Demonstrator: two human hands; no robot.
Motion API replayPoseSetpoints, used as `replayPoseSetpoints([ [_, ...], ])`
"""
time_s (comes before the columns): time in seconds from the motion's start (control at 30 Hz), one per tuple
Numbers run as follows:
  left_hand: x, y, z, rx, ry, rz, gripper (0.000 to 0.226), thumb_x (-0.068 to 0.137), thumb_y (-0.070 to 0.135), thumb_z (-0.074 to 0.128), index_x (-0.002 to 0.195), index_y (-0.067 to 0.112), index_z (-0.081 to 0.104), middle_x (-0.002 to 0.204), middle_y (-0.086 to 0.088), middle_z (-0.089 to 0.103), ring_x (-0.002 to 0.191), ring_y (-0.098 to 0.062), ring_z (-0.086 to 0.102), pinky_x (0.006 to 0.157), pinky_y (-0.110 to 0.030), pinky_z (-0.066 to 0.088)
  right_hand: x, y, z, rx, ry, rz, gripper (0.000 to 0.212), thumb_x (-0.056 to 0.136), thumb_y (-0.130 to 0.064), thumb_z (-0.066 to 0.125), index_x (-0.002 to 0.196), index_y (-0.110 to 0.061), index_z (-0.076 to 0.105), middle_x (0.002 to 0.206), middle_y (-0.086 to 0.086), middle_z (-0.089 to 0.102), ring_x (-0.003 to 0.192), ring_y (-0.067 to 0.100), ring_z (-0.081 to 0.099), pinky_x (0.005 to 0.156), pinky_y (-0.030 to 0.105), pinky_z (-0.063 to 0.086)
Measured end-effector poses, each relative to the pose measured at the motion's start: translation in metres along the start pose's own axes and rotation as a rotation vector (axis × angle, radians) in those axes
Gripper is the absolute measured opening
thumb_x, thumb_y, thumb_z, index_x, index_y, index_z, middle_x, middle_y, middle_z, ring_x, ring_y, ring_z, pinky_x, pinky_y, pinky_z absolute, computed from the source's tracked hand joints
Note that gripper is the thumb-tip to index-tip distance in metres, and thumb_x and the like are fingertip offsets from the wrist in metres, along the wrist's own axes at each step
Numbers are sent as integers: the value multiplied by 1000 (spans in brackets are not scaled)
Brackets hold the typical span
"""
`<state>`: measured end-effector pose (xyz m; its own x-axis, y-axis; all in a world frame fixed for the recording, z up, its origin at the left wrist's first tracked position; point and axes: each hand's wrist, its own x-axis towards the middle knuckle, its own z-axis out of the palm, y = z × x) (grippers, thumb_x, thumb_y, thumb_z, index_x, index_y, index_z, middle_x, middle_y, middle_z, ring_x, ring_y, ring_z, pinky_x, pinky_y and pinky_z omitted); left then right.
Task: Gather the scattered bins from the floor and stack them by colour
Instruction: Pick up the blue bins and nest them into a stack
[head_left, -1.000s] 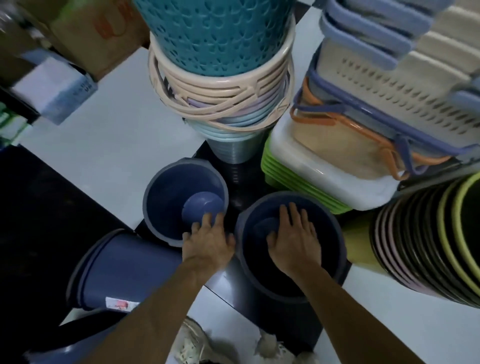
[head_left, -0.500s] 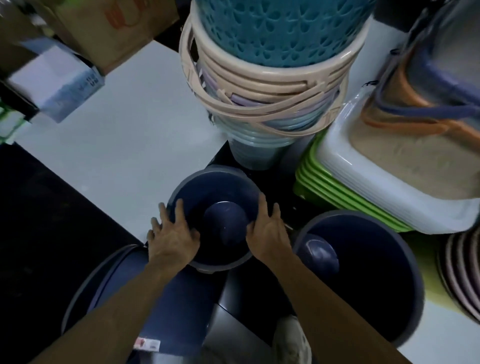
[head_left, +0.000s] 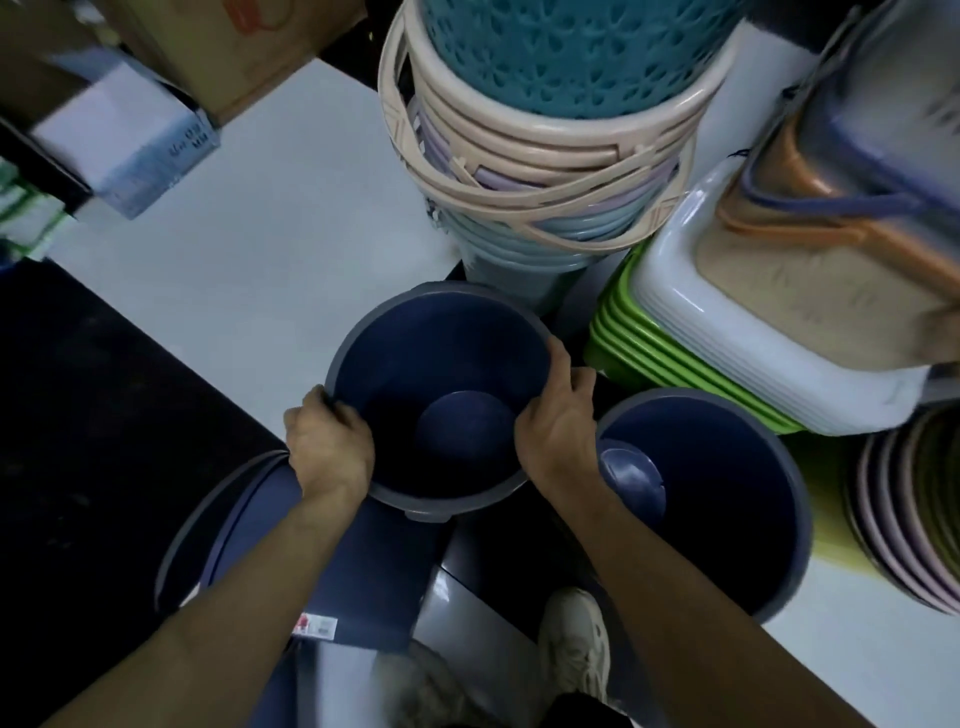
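A dark blue round bin with a grey rim is in the middle of the view, upright, mouth toward me. My left hand grips its left rim and my right hand grips its right rim. A second dark blue bin stands upright just to the right of it. A third dark blue bin lies on its side at lower left, partly under my left forearm, with a label near its base.
A tall stack of beige, lilac and teal buckets rises right behind the held bin. Green and white basins with baskets on top sit at right, striped tubs at far right. Cardboard boxes stand at upper left. My shoe is below.
My right hand left the right bin and both hands closed on the middle bin's rim. That bin now looks larger and nearer to me than before.
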<state>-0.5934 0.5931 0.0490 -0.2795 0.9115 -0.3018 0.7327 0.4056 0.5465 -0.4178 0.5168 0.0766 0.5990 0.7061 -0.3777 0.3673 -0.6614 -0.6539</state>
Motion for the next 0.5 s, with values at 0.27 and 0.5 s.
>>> replayPoseSetpoints([
  [0.27,-77,64,-78,-206,167,184,32,103,14,38,128,0,51,114,-13,53,100,-24,54,82,-23,37,-42,-44,-94,61,188,-246,70,89,-1,46,152,-27,27,129,14,38,104,32,52,97,38,40],
  [0.5,-181,114,-116,-379,236,268,32,104,17,34,132,4,44,99,-5,55,85,-19,51,67,-14,32,-105,-43,-181,137,389,-394,67,83,-18,38,149,-31,32,108,2,36,77,35,58,65,41,51],
])
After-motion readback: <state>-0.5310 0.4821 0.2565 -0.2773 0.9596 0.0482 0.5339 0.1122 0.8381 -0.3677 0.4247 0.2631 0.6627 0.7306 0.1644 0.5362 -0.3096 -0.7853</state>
